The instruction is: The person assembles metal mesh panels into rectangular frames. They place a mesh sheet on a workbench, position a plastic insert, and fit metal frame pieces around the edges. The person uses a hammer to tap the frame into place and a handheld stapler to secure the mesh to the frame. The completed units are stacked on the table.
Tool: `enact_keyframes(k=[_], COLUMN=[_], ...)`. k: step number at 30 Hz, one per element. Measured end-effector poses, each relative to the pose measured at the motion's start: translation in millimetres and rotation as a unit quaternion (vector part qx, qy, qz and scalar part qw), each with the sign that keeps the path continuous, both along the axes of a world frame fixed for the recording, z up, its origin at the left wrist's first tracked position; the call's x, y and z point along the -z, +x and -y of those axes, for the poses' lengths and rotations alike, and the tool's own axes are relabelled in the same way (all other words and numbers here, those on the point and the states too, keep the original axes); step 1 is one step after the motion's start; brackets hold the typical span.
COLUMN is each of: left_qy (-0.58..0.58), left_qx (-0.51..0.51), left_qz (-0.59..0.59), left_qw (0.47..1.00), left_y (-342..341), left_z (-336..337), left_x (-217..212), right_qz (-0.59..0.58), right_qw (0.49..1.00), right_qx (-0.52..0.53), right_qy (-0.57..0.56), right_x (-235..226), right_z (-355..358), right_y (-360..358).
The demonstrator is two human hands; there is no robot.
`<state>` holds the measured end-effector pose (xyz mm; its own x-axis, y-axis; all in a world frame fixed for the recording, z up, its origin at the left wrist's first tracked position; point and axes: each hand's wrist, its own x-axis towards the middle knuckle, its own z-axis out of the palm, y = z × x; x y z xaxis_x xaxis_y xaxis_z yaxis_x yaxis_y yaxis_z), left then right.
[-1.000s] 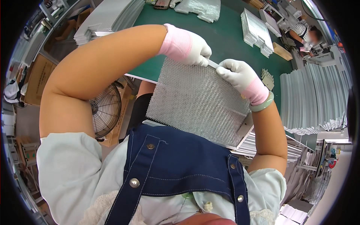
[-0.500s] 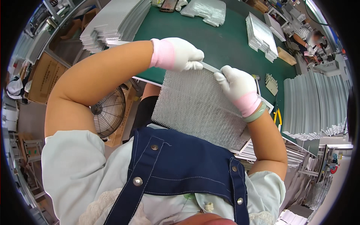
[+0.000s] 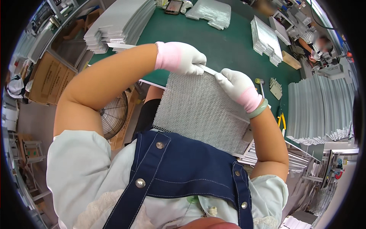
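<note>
Over green surface [image 3: 228,49] edge: left hand [image 3: 183,58] and right hand [image 3: 238,86] both pinch thin metal strip [image 3: 209,70] along top of mesh panel [image 3: 202,112], panel propped against lap. Best keep strip level, pressure even.

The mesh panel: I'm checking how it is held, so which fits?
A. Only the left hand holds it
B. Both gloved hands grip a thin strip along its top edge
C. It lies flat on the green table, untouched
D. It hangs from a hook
B: the left hand and right hand both pinch the thin strip on the top edge of the mesh panel, held up in front of the person.
</note>
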<state>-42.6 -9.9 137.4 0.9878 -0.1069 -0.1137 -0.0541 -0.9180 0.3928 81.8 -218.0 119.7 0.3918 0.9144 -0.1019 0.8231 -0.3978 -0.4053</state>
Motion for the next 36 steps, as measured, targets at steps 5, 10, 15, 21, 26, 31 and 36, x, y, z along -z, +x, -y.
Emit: enact_keyframes(k=[5,10,15,21,26,31,36], left_qy=[0.116,-0.282,-0.429,-0.436,-0.432,-0.441,-0.421], left_qx=[-0.092,-0.318,-0.317,-0.339,-0.327,-0.329,-0.332], left_qz=[0.418,0.177,0.201,0.186,0.186,0.156,0.151], left_qw=[0.896,0.888,0.822,0.812,0.819,0.820,0.830], left_y=[-51,-62,-52,-45,-42,-41,-38], left_z=[11,10,29,28,33,30,34], left_x=[25,83,84,78,76,73,74], right_qz=[0.052,0.036,0.035,0.061,0.026,0.134,0.079], right_qw=[0.996,0.996,0.995,0.993,0.995,0.980,0.989], right_qx=[0.014,0.006,0.000,0.002,0.014,0.013,0.019], right_qy=[0.065,0.085,0.092,0.100,0.098,0.146,0.123], right_x=[20,18,9,0,10,17,17], right_z=[14,9,9,14,19,22,27], right_y=[12,6,4,0,2,-8,-6])
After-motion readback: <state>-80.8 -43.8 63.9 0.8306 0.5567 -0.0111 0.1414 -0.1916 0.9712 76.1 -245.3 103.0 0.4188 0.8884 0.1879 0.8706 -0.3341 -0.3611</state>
